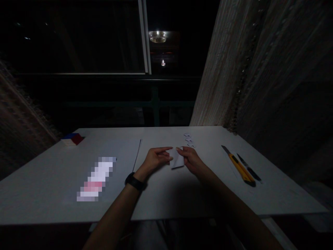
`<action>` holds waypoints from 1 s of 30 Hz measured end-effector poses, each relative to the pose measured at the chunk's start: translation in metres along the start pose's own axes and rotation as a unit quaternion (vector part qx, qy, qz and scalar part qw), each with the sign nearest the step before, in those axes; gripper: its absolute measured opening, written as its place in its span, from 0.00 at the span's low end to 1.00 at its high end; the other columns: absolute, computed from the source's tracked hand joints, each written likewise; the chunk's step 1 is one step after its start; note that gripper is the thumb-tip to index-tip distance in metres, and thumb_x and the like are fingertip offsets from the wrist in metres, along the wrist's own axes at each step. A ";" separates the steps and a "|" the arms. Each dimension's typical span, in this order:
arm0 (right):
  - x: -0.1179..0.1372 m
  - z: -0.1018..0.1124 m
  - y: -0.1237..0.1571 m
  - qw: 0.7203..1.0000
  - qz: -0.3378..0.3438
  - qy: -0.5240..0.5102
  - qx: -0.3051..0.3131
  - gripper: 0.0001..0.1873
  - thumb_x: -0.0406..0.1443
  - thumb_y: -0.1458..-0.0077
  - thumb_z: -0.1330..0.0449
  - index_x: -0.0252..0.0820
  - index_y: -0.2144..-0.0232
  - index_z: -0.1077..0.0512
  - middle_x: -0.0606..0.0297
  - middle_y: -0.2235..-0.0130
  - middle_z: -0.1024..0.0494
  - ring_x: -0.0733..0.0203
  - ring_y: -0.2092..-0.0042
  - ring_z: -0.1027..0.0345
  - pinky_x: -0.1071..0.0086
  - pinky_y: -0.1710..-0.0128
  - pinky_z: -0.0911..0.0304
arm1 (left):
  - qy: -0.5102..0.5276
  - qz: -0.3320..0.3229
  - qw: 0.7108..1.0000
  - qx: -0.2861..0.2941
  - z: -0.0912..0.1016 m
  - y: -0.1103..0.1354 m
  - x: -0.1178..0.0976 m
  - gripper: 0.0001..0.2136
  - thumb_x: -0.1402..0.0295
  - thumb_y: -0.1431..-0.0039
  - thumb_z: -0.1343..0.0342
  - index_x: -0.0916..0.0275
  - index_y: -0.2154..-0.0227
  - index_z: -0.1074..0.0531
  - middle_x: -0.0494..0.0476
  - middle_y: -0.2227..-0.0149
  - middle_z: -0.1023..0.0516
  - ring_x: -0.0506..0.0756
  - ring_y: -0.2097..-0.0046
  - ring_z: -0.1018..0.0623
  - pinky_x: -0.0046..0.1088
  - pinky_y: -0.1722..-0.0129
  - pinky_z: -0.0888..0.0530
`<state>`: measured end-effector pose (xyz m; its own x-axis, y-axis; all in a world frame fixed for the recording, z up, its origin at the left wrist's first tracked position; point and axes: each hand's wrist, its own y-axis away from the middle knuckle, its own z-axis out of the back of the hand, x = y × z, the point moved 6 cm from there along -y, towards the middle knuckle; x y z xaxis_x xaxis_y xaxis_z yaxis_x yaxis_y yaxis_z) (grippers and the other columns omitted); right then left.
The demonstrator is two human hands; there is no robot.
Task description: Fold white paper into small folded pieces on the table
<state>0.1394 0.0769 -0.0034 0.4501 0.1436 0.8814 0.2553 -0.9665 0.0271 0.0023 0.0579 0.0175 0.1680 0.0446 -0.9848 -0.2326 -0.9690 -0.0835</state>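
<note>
A small folded piece of white paper [177,160] is held up just over the white table, between my two hands. My left hand [156,160], with a dark watch on its wrist, grips the left edge with thumb and fingers. On the other side, my right hand [191,160] pinches the upper right corner, its thumb on the near face. Just beyond my right hand lie several small folded paper pieces [189,140] in a short row.
On the right lie a yellow utility knife [238,166] with its blade out and a dark, slim pen-like tool [249,168]. White sheets [125,152] and a blurred-out item [96,178] lie left. A coloured puzzle cube [73,139] sits at the far left. Curtains [215,69] flank the table [161,205].
</note>
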 end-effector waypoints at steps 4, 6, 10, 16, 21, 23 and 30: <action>0.000 0.002 -0.001 1.000 0.005 -0.002 -0.011 0.14 0.39 0.68 0.30 0.36 0.82 0.29 0.67 0.81 0.28 0.67 0.77 0.37 0.72 0.75 0.41 | 0.002 0.004 1.000 -0.013 -0.001 0.001 -0.003 0.25 0.70 0.68 0.32 0.69 0.60 0.25 0.55 0.75 0.24 0.51 0.74 0.24 0.28 0.71 0.26; -0.001 0.002 -0.001 1.000 0.001 -0.002 -0.010 0.13 0.38 0.68 0.30 0.36 0.81 0.28 0.66 0.80 0.28 0.66 0.77 0.37 0.71 0.74 0.40 | 0.013 0.007 1.000 -0.017 -0.001 0.002 -0.003 0.24 0.69 0.68 0.32 0.69 0.62 0.25 0.56 0.74 0.23 0.52 0.73 0.24 0.28 0.71 0.26; -0.001 0.001 0.000 1.000 -0.011 -0.005 0.000 0.14 0.38 0.69 0.30 0.35 0.80 0.27 0.66 0.80 0.27 0.66 0.77 0.36 0.71 0.73 0.39 | 0.017 0.006 1.000 -0.017 -0.002 0.002 -0.004 0.23 0.69 0.68 0.31 0.70 0.63 0.25 0.56 0.75 0.23 0.52 0.73 0.24 0.29 0.71 0.25; -0.003 -0.001 0.001 0.999 -0.038 -0.011 0.016 0.14 0.38 0.69 0.30 0.35 0.80 0.28 0.65 0.79 0.27 0.66 0.77 0.37 0.70 0.72 0.40 | 0.002 -0.006 1.000 0.006 -0.005 0.002 -0.006 0.23 0.68 0.67 0.32 0.70 0.63 0.25 0.54 0.77 0.24 0.50 0.77 0.26 0.29 0.72 0.26; -0.003 -0.001 0.001 0.999 -0.037 -0.005 0.013 0.14 0.39 0.70 0.29 0.36 0.82 0.28 0.65 0.79 0.27 0.65 0.77 0.37 0.69 0.72 0.41 | -0.002 -0.016 1.000 0.006 -0.003 0.001 -0.006 0.21 0.67 0.66 0.32 0.69 0.64 0.24 0.54 0.77 0.25 0.50 0.77 0.25 0.29 0.72 0.25; -0.003 -0.001 0.001 0.999 -0.033 -0.002 0.013 0.14 0.39 0.69 0.30 0.36 0.82 0.28 0.65 0.79 0.27 0.65 0.76 0.37 0.69 0.72 0.41 | -0.001 -0.014 1.000 0.006 -0.002 0.001 -0.004 0.21 0.68 0.66 0.32 0.69 0.64 0.24 0.54 0.75 0.25 0.50 0.77 0.25 0.29 0.72 0.25; -0.004 0.000 0.001 1.000 -0.029 -0.002 0.009 0.14 0.39 0.69 0.30 0.36 0.81 0.28 0.66 0.80 0.27 0.66 0.76 0.37 0.69 0.72 0.41 | 0.010 -0.006 1.000 -0.017 0.001 0.000 -0.001 0.22 0.69 0.69 0.31 0.68 0.65 0.24 0.54 0.74 0.26 0.50 0.75 0.25 0.29 0.72 0.25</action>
<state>0.1381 0.0753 -0.0064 0.4374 0.2009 0.8765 0.2963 -0.9525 0.0704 0.0013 0.0582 0.0180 0.1894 0.0509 -0.9806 -0.1976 -0.9762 -0.0888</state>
